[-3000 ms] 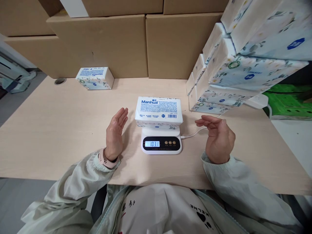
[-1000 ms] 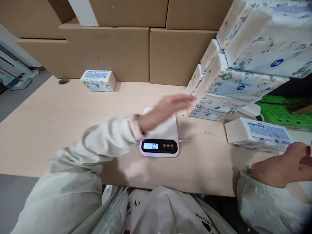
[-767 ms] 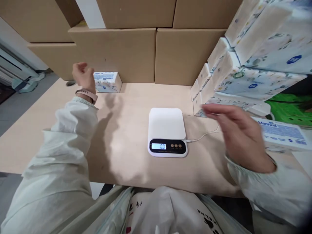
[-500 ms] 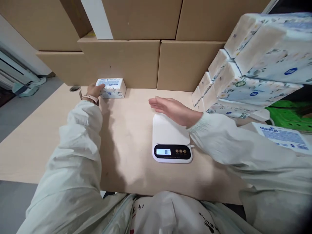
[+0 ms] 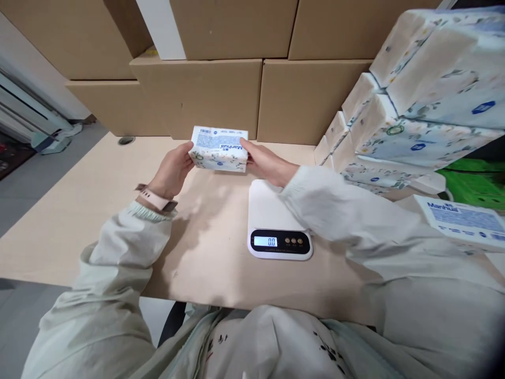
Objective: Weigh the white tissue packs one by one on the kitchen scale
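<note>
A white and blue floral tissue pack (image 5: 219, 150) is held between both hands above the back of the table. My left hand (image 5: 173, 167) grips its left end, fingers closed on the edge. On the opposite end my right hand (image 5: 270, 162) has its thumb on top and its fingers beneath, partly hidden. The white digital scale (image 5: 281, 245) lies just in front of my right hand, under the right forearm. Its lit display reads 0.0, and nothing rests on its plate.
Cardboard boxes (image 5: 205, 95) form a wall along the table's back edge. Several tissue packs (image 5: 414, 131) are stacked high on the right, with a single pack (image 5: 465, 221) lying before them. A green crate (image 5: 473, 181) stands behind that. A round cable hole (image 5: 126, 140) is at the back left.
The tissue pack has been lifted off the table's back left and moved right. My right hand has closed on its right end; both hands now hold it.
</note>
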`<action>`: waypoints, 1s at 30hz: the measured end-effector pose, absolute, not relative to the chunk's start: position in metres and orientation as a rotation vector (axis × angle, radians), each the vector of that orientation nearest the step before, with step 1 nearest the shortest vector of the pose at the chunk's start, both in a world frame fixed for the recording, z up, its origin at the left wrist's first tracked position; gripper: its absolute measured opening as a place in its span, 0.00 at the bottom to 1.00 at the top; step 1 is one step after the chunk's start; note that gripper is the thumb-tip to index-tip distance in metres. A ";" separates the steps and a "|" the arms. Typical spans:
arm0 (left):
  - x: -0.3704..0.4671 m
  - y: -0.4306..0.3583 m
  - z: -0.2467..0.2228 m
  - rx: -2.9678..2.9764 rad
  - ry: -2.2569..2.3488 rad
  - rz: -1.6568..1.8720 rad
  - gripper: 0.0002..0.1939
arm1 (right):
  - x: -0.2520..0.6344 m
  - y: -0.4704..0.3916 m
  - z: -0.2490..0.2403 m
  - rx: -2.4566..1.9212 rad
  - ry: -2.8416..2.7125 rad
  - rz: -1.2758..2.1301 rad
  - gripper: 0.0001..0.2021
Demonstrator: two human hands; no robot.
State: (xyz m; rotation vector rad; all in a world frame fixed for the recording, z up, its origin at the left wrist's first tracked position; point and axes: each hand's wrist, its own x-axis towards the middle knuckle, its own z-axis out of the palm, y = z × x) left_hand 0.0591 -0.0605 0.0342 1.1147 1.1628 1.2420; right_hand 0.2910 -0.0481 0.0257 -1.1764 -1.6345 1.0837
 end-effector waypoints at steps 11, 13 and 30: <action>0.140 -0.177 0.039 1.373 0.620 0.820 0.29 | 0.408 -0.215 0.037 -1.287 -1.458 1.180 0.28; 0.145 -0.177 0.028 1.325 0.631 0.796 0.30 | 0.415 -0.215 0.022 -1.332 -1.473 1.156 0.29; 0.125 -0.182 -0.040 1.226 1.148 1.527 0.22 | 0.432 -0.243 -0.052 -1.247 -1.151 0.382 0.18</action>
